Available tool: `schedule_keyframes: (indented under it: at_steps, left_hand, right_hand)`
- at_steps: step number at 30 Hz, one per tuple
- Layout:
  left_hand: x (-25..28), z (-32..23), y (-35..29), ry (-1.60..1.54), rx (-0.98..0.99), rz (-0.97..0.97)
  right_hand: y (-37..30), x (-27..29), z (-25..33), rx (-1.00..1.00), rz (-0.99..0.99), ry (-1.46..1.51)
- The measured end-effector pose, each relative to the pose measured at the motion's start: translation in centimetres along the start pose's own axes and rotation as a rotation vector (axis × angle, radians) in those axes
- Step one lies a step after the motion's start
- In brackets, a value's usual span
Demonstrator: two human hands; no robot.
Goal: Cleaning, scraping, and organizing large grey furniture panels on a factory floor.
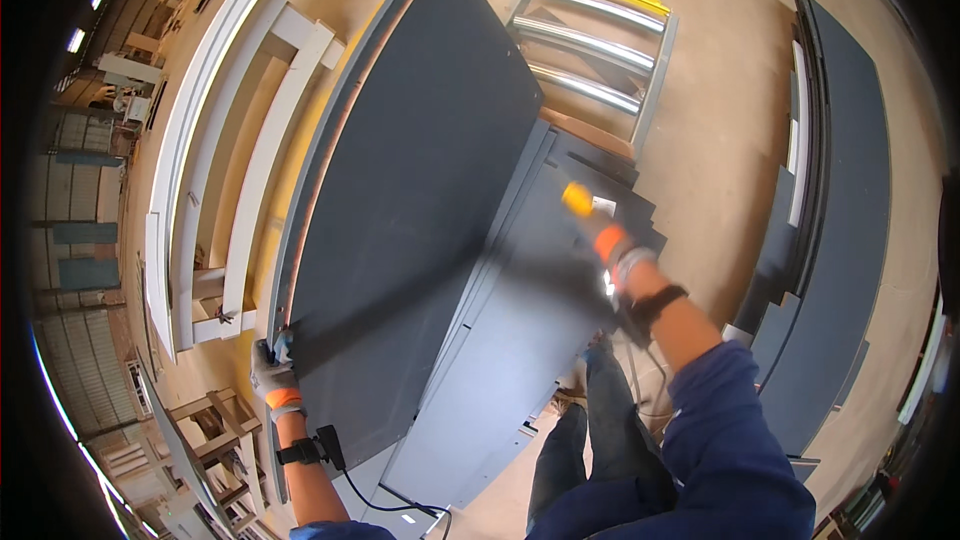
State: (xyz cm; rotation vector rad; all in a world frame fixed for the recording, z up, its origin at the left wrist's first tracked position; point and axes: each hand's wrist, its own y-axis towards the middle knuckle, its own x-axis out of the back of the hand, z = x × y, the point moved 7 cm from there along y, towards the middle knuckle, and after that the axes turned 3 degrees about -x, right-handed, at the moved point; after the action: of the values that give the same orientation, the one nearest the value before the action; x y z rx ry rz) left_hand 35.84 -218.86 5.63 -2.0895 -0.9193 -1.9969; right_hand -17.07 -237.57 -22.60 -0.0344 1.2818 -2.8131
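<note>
1. Dark grey is shown by the large panel (410,150), whose right long edge is set alongside a paler grey panel (510,350); whether it is tilted cannot be told for certain.
2. The dark panel's left long edge is grasped near its lower end by the gloved left hand (270,368), presumably because a firm hold for steadying it is offered there.
3. The right hand (592,222) is held out over the upper part of the paler panel, and a yellow object (576,198) is seen at its fingers; because of blur, whether that object is gripped cannot be told.
4. Beyond the paler panel's upper end, a roller frame (655,90) is placed, probably so that weight can be carried and slid.
5. On the floor to the right, more dark panels (850,190) are stacked, apparently to keep them together.
</note>
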Motion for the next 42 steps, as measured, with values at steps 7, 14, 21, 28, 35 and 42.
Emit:
schedule_keyframes:
  at_steps: [7, 14, 21, 28, 35, 42]
  left_hand:
    - [-0.8, -0.8, 0.7, -0.062, -0.005, 0.05]
    - [0.0, 0.5, 0.1, -0.052, 0.015, 0.056]
    - [-1.0, 2.8, 0.8, -0.148, -0.027, 0.018]
    - [-0.1, 3.2, 0.2, -0.019, 0.046, 0.038]
    - [-0.9, 3.5, 0.7, -0.041, -0.011, 0.041]
    - [-0.6, 1.6, 0.6, -0.002, -0.002, 0.041]
  right_hand:
    - [8.3, 9.0, 5.9, 0.195, -0.271, -0.651]
    - [2.6, 1.4, -0.1, 0.234, 0.169, -0.863]
    - [2.9, -3.3, -3.7, -0.021, 0.227, -0.459]
    - [-8.8, -9.0, 1.5, 0.282, 0.305, -0.956]
    - [-3.8, -6.6, -2.9, 0.563, 0.068, -1.056]
    - [1.4, -2.7, -4.3, 0.345, -0.024, -1.138]
